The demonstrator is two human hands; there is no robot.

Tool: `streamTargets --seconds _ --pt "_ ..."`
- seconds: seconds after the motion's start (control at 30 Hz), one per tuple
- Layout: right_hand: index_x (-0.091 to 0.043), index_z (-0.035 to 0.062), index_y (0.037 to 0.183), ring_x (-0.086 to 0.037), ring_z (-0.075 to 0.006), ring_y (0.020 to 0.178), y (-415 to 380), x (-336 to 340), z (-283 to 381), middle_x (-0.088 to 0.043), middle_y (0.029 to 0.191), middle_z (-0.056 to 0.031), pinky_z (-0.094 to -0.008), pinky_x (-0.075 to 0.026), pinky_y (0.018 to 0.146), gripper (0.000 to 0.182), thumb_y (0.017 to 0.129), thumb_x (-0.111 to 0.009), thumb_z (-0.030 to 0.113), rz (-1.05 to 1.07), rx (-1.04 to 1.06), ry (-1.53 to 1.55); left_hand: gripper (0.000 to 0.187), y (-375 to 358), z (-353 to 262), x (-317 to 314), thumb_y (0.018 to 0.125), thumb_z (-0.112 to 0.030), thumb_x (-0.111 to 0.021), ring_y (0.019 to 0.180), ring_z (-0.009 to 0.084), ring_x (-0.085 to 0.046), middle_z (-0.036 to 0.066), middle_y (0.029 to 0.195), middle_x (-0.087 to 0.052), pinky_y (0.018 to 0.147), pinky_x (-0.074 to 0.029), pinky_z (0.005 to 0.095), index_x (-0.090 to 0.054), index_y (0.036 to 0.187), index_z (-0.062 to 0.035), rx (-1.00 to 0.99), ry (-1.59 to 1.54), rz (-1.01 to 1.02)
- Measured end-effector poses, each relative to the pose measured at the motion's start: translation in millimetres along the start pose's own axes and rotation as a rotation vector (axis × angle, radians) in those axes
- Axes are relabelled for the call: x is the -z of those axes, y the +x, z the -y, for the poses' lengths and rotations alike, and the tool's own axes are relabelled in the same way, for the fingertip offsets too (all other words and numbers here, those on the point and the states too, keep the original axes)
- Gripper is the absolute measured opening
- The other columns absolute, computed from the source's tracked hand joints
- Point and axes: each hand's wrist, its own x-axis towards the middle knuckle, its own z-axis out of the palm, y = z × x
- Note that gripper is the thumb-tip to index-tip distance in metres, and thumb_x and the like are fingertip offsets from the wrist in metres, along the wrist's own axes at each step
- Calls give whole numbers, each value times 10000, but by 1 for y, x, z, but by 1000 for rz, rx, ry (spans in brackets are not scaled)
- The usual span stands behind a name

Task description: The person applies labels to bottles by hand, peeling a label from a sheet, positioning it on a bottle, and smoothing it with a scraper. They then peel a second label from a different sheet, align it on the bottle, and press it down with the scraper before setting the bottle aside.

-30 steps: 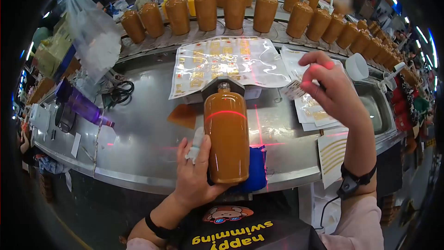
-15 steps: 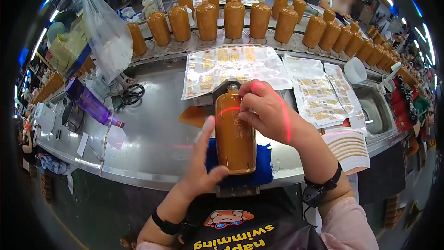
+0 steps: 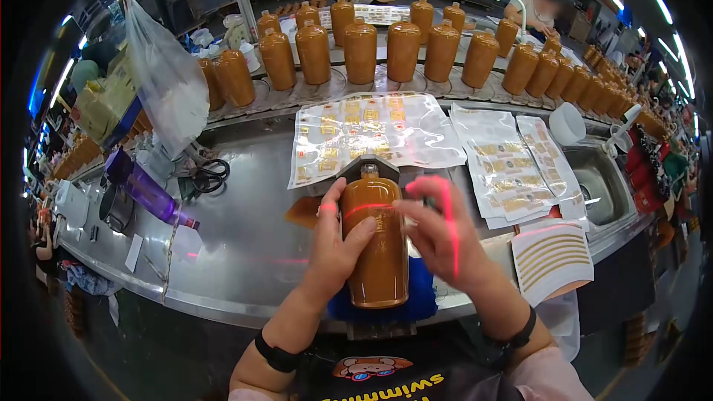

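Note:
A brown glazed bottle (image 3: 377, 260) lies on its back, its base toward me and its clear neck against a dark angled rest (image 3: 385, 168). Blue cloth (image 3: 423, 293) shows beneath its lower end. My left hand (image 3: 333, 249) grips the bottle's left side, thumb across the front and fingers along the edge. At the upper right side is my right hand (image 3: 445, 234), its fingers apart and slightly blurred, the tips at or just beside the bottle. Nothing shows in that hand. A red laser line crosses the bottle and both hands.
Gold-printed transfer sheets (image 3: 371, 130) lie beyond the bottle, with more sheets (image 3: 501, 163) to the right. Brown bottles (image 3: 360, 52) stand along the conveyor (image 3: 334, 78). A purple bottle (image 3: 145, 186) lies left; a sink (image 3: 598, 178) is right. Two people sit opposite.
My left hand has closed round the bottle's left side. My right hand has drawn back from the bottle's front to its right edge, fingers opening. The view has tilted up slightly.

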Motion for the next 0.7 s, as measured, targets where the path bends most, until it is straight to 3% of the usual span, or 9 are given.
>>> streamTargets --seconds 0.03,0.17,0.33,0.43,0.53,0.7 --pt "-605 47 1229 -512 -386 1118 -10 -2 1 -493 1243 -199 -454 -436 967 449 795 -720 74 73 -4 6 746 1 -1 0 911 -144 -622 1267 214 -456 173 1396 -412 1063 -388 341 -185 1492 24 -2 83 7" --pt "-550 69 1343 -486 -389 1162 -24 -10 -2 -459 1311 -212 -455 -430 984 582 796 -742 131 115 -22 -25 728 3 1 -3 926 -156 -609 1282 221 -447 178 1419 -388 1070 -381 342 -188 1492 23 -32 145 1" --pt "-554 65 1336 -487 -389 1161 -25 -9 0 -460 1312 -212 -454 -429 990 565 807 -737 136 119 -26 -6 783 -2 -1 -2 914 -273 -663 1308 282 -418 239 1412 -379 1090 -349 372 -233 1467 77 -12 -67 -6" --pt "-554 66 1336 -487 -389 1163 -24 -12 -1 -461 1313 -211 -454 -429 994 566 807 -740 144 119 -29 -4 778 3 -4 0 923 -195 -634 1311 233 -419 183 1443 -367 1094 -354 352 -167 1507 20 70 -162 29" --pt "-556 66 1335 -488 -387 1165 -26 -11 2 -463 1312 -208 -453 -432 993 569 804 -743 150 121 -31 2 798 -2 -1 2 916 -211 -649 1331 244 -399 183 1459 -347 1108 -335 358 -166 1508 23 -54 265 27" --pt "-564 71 1330 -487 -384 1174 -28 -13 4 -463 1317 -203 -448 -435 995 574 793 -749 148 135 -37 26 816 -7 0 4 908 -191 -648 1350 248 -378 188 1473 -326 1118 -321 359 -145 1513 24 -43 185 51"
